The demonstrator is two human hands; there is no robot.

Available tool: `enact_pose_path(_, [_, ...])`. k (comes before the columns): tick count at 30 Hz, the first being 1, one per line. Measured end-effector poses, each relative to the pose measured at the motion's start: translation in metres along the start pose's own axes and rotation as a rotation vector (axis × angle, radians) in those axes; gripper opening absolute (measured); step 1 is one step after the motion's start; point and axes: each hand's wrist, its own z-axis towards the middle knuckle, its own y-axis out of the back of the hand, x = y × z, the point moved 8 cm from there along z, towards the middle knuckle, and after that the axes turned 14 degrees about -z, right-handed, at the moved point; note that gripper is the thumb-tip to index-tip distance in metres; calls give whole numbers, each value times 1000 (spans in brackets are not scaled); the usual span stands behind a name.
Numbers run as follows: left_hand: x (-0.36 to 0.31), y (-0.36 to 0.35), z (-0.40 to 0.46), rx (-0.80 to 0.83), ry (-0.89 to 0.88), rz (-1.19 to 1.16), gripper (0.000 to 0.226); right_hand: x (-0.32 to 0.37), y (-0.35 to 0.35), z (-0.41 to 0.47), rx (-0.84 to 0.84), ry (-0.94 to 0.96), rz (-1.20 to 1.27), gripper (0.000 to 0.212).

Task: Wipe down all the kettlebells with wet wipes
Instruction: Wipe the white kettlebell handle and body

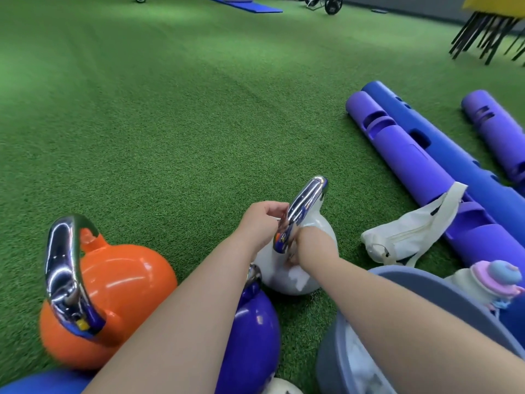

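Kettlebells sit on green turf floor (176, 115), clustered at the near edge of the head view. White kettlebell (277, 275) is the one being handled: upright on the turf, chrome handle (302, 213) standing up over it. Left hand (262, 223) grips the handle's left side, fingers curled round the chrome. Right hand (308, 245) is mostly hidden behind the handle, down on top of the white body; a wet wipe (298, 277) shows as a white patch against the body just below the wrist. Cannot tell whether the right fingers are curled on the wipe or pressing it flat.

Orange kettlebell (122, 291) to the left, chrome handle tilted toward the camera, apart from the white one. Purple kettlebell (252, 339) just in front of the white one, partly under the left forearm. A blue rounded shape shows at the bottom left corner and a white one at the bottom edge, both cropped.

Right side: grey basin (335, 351) with white material inside, under the right forearm. White pouch (403, 237) with strap lies beside purple and blue foam tubes (412, 155). Pastel-lidded bottle (488, 282) just behind the basin.
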Motion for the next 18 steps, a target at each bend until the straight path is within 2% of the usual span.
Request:
enact_pose_path(4, [-3, -1, -2, 11, -3, -13, 47, 10, 14, 1, 109, 79, -112, 57])
enact_pose_path(6, [-3, -1, -2, 1, -3, -12, 47, 4, 19, 2, 125, 69, -6, 51])
enact_pose_path(8, [-2, -1, -2, -8, 6, 3, 49, 5, 25, 2, 81, 133, -17, 44])
enact_pose_path(10, [-2, -2, -3, -10, 12, 7, 49, -4, 22, 7, 103, 107, -1, 47])
enact_pose_path(13, [-3, 3, -1, -66, 0, 55, 49, -10, 21, 15, 82, 132, -16, 37])
enact_pose_path(16, [-23, 19, -9, -333, -226, 175, 51, -20, 13, 17, 119, 77, 48, 36])
enact_pose_path(18, [-31, 17, -31, -429, -387, 105, 40, -21, 8, 13, 171, 101, 129, 35])
